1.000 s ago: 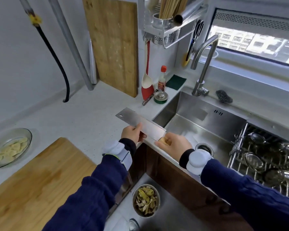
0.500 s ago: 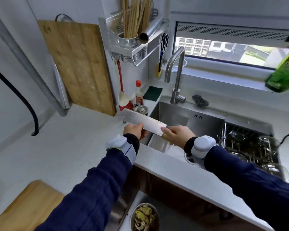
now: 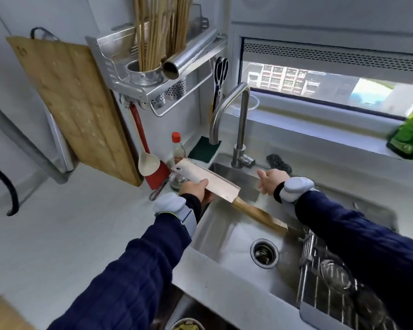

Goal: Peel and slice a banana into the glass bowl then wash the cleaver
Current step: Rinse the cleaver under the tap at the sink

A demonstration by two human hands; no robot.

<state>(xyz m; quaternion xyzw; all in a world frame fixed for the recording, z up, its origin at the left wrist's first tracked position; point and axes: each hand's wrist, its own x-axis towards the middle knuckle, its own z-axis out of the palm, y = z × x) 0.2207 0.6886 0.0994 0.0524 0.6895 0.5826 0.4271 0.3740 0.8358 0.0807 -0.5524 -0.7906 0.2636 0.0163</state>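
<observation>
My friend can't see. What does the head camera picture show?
A left hand holds a cleaver by its blade over the sink. The right hand, open, is near the tap, not touching the cleaver.

Steel cleaver [image 3: 204,181] with wooden handle, blade gripped, held tilted above the sink's left edge
</observation>
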